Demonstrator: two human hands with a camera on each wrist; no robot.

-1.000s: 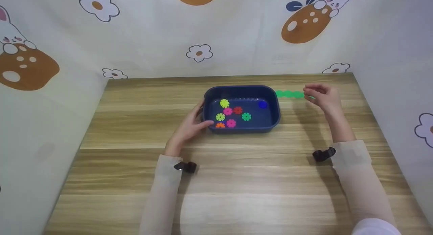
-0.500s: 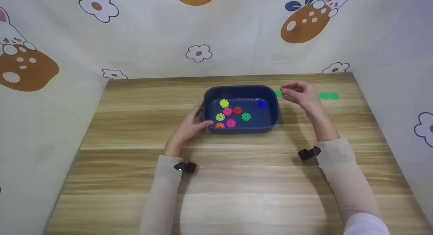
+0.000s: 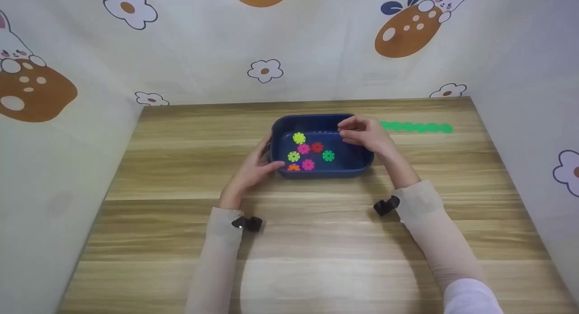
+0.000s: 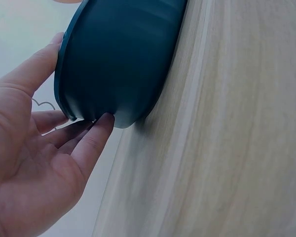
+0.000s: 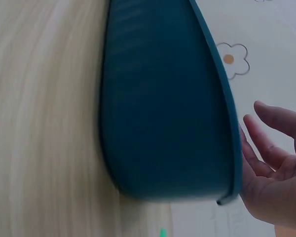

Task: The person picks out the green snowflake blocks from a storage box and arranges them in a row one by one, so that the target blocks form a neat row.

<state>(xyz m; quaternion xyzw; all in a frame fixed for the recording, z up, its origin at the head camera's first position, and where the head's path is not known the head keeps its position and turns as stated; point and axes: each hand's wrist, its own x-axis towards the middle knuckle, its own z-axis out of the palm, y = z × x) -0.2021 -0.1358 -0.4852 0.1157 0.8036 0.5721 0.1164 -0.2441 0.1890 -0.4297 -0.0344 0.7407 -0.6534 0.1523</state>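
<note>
A dark blue rectangular basin (image 3: 323, 174) stands on the table in the head view. My left hand (image 3: 254, 168) holds its left end, thumb over the rim and fingers at the outer wall; the left wrist view shows fingertips against the basin's wall (image 4: 118, 59). My right hand (image 3: 367, 134) hovers over the basin's right end, fingers loosely bent, with nothing visible between them. Inside lie notched plastic discs: yellow (image 3: 299, 138), red (image 3: 317, 147), green (image 3: 328, 156), pink (image 3: 308, 164) and orange (image 3: 293, 167). The right hand hides the blue disc's spot.
To the basin's right, several green discs (image 3: 420, 127) lie in a straight row along the back of the wooden table (image 3: 316, 241). A printed cloth (image 3: 194, 60) hangs behind the table, with pale walls on both sides.
My right hand has moved left, from the right part of the green row along it to above the basin's right end. The left hand and basin have stayed put.
</note>
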